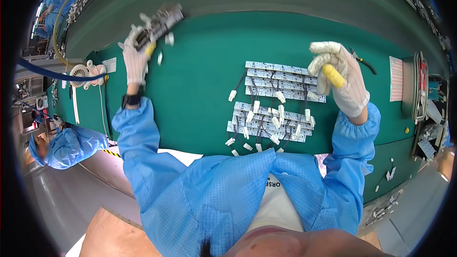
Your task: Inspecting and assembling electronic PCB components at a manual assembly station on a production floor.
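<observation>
My left hand (135,63), in a white glove with yellow on one finger, is closed on a bundle of circuit board strips (164,23) at the far left of the table. Motion smears the bundle, and white connectors dangle from it. An upper group of white circuit board strips (266,66) lies at centre right, with a lower group (243,106) nearer me. Black leads with white plugs (280,97) trail over both groups. Beside the upper group's right end hovers my gloved right hand (343,78), yellow on its thumb, fingers bent and apart, with nothing visible in them.
Pliers (366,64) with dark and yellow handles lie past my right hand. A metal-edged bin (419,88) stands at the right beside a printed sheet (396,78). At the left are a small fan (80,72) and a blue hose (52,72). A co-worker's blue sleeve (78,145) shows lower left.
</observation>
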### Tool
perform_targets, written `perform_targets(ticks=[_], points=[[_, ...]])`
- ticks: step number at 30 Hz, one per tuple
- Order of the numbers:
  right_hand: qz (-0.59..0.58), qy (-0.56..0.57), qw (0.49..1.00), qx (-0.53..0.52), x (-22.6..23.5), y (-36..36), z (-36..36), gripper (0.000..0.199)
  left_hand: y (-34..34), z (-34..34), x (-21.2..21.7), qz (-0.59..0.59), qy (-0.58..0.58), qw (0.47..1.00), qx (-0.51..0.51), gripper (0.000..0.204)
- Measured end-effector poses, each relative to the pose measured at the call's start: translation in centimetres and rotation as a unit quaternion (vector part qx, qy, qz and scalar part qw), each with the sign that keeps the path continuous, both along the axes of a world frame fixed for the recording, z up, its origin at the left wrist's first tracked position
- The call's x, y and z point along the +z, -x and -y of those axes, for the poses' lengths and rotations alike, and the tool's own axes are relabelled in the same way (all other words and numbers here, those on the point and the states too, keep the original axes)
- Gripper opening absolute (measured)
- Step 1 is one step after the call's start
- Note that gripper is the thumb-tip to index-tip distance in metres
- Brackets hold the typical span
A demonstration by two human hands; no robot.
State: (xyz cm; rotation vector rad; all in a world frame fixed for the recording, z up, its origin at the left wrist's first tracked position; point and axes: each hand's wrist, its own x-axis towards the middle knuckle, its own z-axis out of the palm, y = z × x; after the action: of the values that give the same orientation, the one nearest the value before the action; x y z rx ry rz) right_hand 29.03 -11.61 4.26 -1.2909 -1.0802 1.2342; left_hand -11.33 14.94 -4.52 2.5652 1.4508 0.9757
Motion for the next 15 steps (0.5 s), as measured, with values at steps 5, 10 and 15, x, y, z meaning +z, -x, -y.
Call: perform_targets(ticks=[5, 10, 15], points=[[0.014, 0.017, 1.0, 0.002, -0.5, 0.0, 0.0, 0.061, -8.3, -10.5, -0.3, 0.341, 0.344, 0.857, 0.177, 0.051], [0.036, 0.014, 0.999, -0.014, -1.0, -0.6, -0.2, 0.048, -15.1, -13.4, 5.3, 0.146, -0.044, 0.96, 0.234, 0.065], [0.158, 0.03, 0.987, -0.01, -2.2, -2.1, -0.3, 0.03, -11.6, -5.8, 7.6, -0.139, -0.268, 0.945, -0.124, 0.049]])
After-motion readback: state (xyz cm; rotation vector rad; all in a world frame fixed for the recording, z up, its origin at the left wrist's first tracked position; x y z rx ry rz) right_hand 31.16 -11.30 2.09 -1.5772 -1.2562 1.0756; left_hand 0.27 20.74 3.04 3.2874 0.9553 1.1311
